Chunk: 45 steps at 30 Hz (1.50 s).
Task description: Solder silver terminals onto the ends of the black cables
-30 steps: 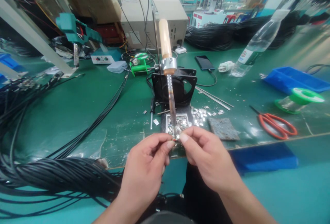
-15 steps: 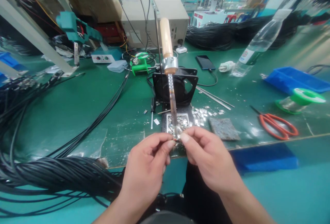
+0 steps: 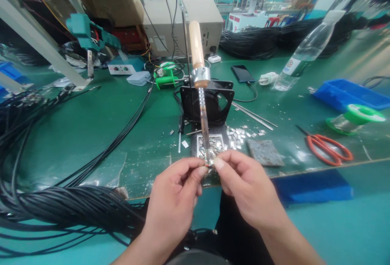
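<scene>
A soldering iron (image 3: 197, 49) with a wooden handle is fixed pointing downward, its tip just beyond my fingertips. My left hand (image 3: 175, 198) is closed in a pinch on a thin orange-red wire end (image 3: 207, 165). Opposite it, my right hand (image 3: 251, 192) pinches with thumb and forefinger at the same spot; what lies between those fingers is too small and covered to make out. Right under the iron, a small tray (image 3: 198, 145) holds many little silvery metal pieces (image 3: 216, 142), and more are scattered to its right.
Behind the iron stands a black fan (image 3: 190, 104). Right of my hands are a grey square pad (image 3: 265, 152), orange-handled scissors (image 3: 329, 150), a solder spool (image 3: 355, 119) and a blue bin (image 3: 350, 94). A black cable bundle (image 3: 76, 208) hangs over the bench edge at left.
</scene>
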Each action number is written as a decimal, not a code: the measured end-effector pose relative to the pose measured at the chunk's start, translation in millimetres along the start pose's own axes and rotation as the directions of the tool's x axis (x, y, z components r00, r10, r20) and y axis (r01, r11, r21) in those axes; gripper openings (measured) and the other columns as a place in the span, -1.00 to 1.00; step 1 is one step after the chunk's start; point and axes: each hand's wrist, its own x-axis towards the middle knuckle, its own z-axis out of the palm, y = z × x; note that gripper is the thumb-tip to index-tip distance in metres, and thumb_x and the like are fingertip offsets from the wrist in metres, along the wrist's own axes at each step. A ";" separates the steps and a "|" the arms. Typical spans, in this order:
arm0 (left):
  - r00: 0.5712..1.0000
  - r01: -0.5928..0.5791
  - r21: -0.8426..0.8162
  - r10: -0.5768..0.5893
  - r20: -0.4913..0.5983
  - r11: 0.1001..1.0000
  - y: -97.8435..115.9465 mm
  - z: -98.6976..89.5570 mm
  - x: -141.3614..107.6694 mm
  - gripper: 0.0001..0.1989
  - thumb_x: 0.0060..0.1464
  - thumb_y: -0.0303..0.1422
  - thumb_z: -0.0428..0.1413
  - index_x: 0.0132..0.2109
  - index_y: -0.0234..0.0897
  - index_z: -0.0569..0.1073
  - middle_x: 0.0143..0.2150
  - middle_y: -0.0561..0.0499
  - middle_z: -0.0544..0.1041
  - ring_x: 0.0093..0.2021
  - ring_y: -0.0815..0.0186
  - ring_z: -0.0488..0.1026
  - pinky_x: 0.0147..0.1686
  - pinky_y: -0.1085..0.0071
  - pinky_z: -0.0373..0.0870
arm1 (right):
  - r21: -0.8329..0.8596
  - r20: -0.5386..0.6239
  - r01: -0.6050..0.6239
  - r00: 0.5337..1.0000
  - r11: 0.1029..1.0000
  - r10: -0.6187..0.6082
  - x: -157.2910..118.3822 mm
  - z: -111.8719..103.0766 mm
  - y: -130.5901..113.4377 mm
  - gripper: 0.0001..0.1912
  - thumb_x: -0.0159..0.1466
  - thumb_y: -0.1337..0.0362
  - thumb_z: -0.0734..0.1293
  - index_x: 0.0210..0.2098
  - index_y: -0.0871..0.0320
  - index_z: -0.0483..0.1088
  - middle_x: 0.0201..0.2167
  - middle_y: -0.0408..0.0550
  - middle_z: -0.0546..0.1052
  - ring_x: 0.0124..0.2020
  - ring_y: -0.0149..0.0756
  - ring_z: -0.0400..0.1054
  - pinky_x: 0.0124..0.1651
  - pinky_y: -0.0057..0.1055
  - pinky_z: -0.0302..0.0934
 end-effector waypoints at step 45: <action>0.999 0.030 -0.154 -0.032 -0.015 0.988 3.9 2.7 4.9 -0.89 0.15 -0.37 0.32 -0.18 -0.27 0.70 -0.43 0.06 0.70 -0.42 0.32 0.66 -0.38 0.54 0.63 | 0.056 -0.073 0.080 0.994 0.995 -0.076 -4.4 8.6 2.6 -0.77 0.38 0.18 0.37 -0.39 0.13 0.41 -0.65 -0.34 0.21 -0.64 -0.52 -0.01 -0.62 -0.56 -0.06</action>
